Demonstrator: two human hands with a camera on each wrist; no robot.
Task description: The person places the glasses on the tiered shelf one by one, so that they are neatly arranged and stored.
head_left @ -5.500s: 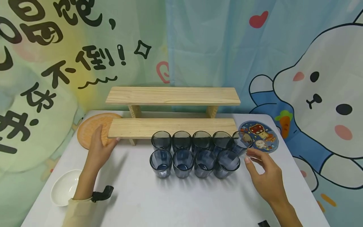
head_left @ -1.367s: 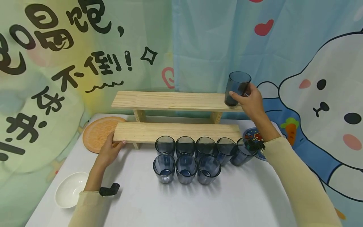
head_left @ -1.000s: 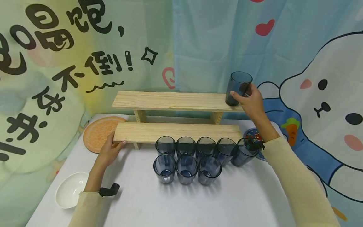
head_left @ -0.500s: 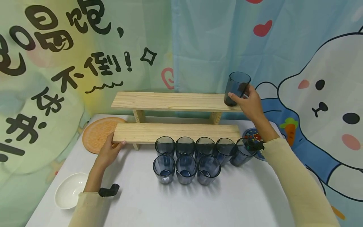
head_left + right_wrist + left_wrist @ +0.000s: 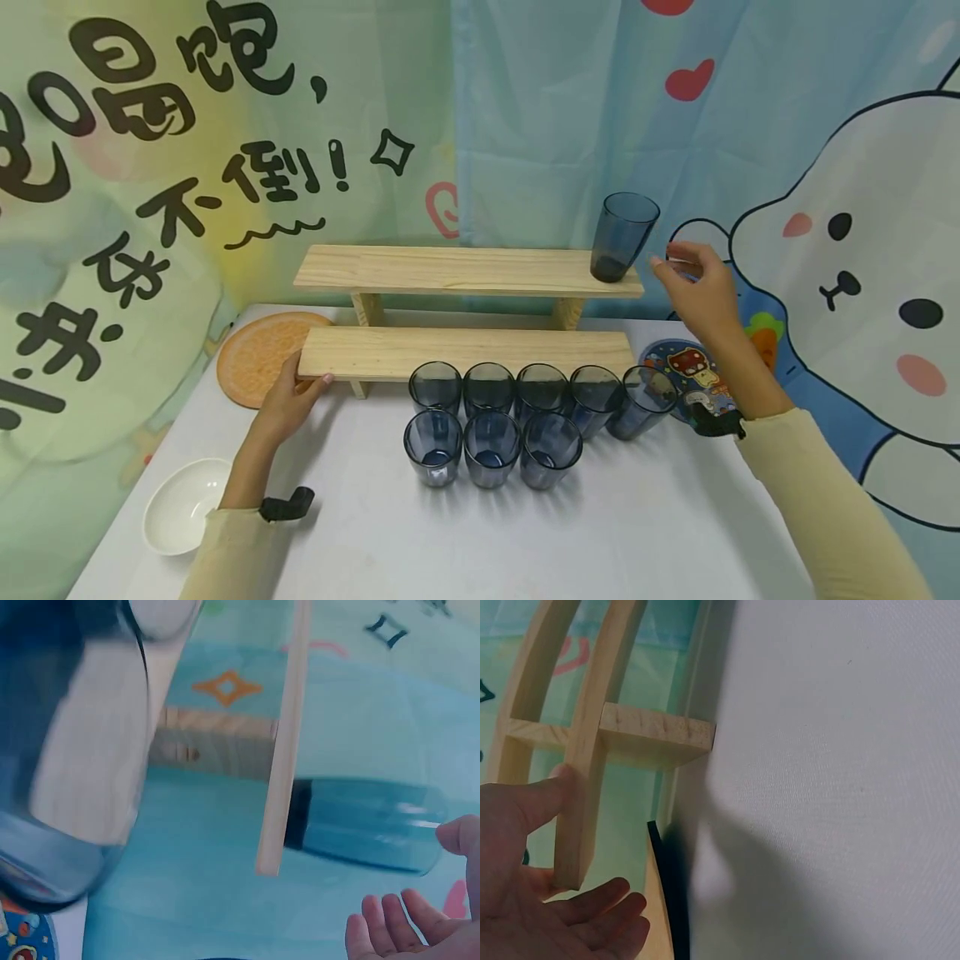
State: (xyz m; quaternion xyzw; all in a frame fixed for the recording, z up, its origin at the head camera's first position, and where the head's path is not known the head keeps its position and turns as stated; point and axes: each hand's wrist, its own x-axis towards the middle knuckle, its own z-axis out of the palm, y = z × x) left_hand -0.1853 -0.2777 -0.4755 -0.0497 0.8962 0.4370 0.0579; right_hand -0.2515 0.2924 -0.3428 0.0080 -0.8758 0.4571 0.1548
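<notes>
A tall blue-tinted drinking glass (image 5: 624, 238) stands upright at the right end of the upper board of a two-tier wooden shelf (image 5: 442, 268). My right hand (image 5: 703, 290) is just right of that glass, fingers relaxed and holding nothing; the right wrist view shows a gap between the hand (image 5: 427, 919) and the glass (image 5: 364, 825). With the left hand (image 5: 287, 402) I grip the left end of the lower board (image 5: 360, 352), the thumb (image 5: 546, 796) against its edge. Several matching glasses (image 5: 489, 450) stand in two rows before the shelf.
An orange round mat (image 5: 258, 354) lies at the table's back left, a white bowl (image 5: 180, 508) nearer on the left. A blue patterned round mat (image 5: 693, 371) is at the back right. A printed curtain (image 5: 540, 125) hangs close behind the shelf.
Earlier the right hand took a glass from the front row's right end and set it on the upper board. It has now let go and drawn right. The left hand stays put.
</notes>
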